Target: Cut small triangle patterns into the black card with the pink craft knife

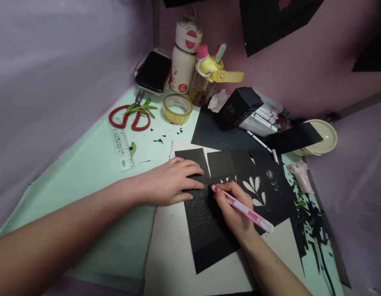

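A sheet of black paper [213, 242] lies on white sheets, with leaf and flower shapes cut out on its right part and small outlines drawn on its left part. My left hand [174, 181] rests flat on the upper left of the black paper, fingers stretched and apart. In my right hand [236, 209] is a pink and white craft knife [247, 211], pinched between thumb and fingers. Its tip meets the paper just right of my left fingertips, near some small triangular cutouts. The blade itself is too small to make out clearly.
Red-handled scissors [136, 117], a clear ruler [122, 146] and a tape roll [178, 109] lie at the left. Behind stand a phone [155, 72], a white bottle [183, 65] and a yellow-lidded bottle [205, 76]. Black paper scraps [313, 222] and a pink glue gun [301, 176] are at right.
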A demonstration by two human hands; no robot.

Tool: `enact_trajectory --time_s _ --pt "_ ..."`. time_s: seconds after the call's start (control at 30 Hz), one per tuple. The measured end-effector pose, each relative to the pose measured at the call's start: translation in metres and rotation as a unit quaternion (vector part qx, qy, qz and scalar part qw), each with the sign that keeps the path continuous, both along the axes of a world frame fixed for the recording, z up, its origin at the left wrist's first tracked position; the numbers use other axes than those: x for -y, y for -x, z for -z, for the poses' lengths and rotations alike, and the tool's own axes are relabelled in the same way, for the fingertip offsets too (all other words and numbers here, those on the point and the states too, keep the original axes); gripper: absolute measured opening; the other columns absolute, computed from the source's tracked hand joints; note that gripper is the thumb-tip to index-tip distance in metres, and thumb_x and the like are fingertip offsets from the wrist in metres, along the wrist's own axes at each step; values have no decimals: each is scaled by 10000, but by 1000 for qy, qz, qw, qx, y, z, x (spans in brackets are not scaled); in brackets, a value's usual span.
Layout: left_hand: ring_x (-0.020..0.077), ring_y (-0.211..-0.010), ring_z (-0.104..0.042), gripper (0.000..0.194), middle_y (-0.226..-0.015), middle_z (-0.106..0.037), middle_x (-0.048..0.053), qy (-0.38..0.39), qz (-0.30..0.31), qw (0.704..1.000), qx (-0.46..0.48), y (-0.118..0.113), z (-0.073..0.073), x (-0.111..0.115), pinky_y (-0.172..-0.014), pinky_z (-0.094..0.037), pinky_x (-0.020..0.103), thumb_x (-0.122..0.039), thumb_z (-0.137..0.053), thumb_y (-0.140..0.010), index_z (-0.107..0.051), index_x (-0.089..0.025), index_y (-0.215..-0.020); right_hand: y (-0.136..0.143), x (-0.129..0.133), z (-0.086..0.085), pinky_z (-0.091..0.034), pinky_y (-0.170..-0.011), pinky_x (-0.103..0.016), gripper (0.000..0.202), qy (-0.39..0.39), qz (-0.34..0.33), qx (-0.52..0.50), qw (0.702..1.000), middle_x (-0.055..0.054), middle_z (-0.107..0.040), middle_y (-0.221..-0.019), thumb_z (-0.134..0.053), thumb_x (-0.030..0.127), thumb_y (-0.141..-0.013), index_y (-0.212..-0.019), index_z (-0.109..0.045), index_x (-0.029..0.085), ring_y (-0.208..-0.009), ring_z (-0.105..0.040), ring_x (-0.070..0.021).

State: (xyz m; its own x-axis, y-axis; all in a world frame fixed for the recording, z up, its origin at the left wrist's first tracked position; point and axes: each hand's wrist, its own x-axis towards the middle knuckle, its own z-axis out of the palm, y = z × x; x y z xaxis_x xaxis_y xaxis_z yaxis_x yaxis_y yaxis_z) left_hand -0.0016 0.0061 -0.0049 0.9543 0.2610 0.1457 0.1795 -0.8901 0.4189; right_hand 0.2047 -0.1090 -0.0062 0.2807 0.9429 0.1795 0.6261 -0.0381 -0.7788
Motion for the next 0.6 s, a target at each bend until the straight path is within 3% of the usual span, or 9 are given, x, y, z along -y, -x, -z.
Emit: enact_trajectory --time_s 0.37,0.6 --pt "297 -1323 -445 324 -1398 -540 98 0 1 1000 0 -1 0 -1 -1030 -342 452 -347 -579 -942 -632 -268 -1253 -1 -3 0 -483 -525 -231 110 -16 -14 6 1000 -5 -704 -626 -676 239 -819 -723 -703 194 -522 -623 -128" --pt "302 -1313 -458 319 -1384 -551 96 -1 0 1000 7 0 1 -1 -1021 -353 453 -341 -601 -929 -642 -265 -1236 -6 -2 3 -491 -533 -226 106 20 -24 -33 999 -14 -733 -687 -682 277 -835 -774 -715 198 -558 -650 -133"
